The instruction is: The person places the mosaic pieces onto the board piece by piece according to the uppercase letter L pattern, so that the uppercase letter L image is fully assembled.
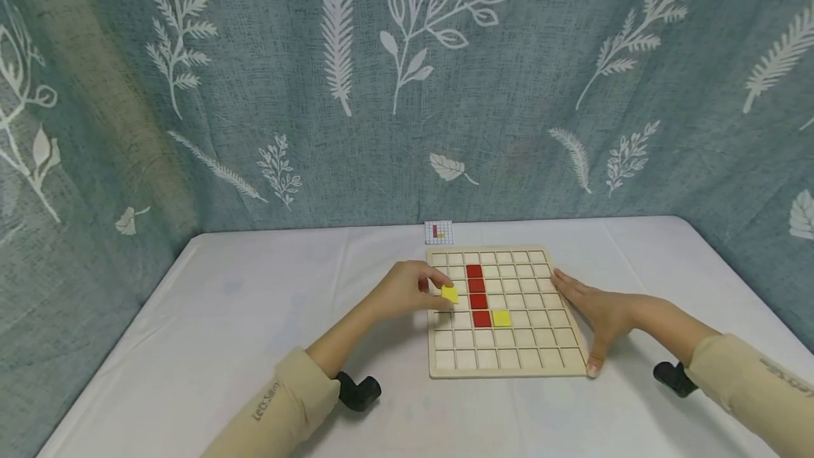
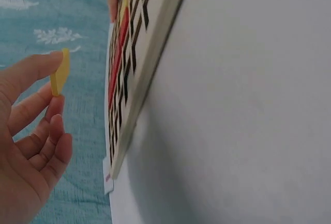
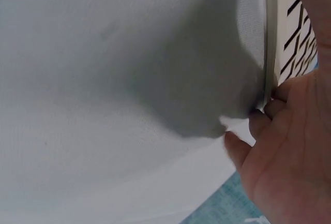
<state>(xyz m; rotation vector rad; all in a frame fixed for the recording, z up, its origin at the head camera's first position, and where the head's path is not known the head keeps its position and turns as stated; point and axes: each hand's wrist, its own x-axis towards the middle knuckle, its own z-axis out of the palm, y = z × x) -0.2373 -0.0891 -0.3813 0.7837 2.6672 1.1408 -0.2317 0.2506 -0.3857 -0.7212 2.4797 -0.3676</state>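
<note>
My left hand (image 1: 407, 287) pinches a yellow square tile (image 1: 449, 294) between thumb and fingers, over the left part of a wooden grid board (image 1: 509, 372). In the left wrist view the same yellow tile (image 2: 60, 73) is held on edge, apart from the board. A column of red tiles (image 1: 477, 286) lies in the grid, and another yellow tile (image 1: 502, 318) sits right of the lowest red one. My right hand (image 1: 600, 313) rests along the board's right edge with fingers spread; the right wrist view shows its fingertips (image 3: 258, 123) touching that edge.
A small card (image 1: 439, 232) printed with a grid and coloured squares lies behind the board. White cloth (image 1: 286, 281) covers the table, and a patterned blue-green curtain (image 1: 381, 161) hangs behind it. Black wrist devices (image 1: 360, 393) are by both sleeves.
</note>
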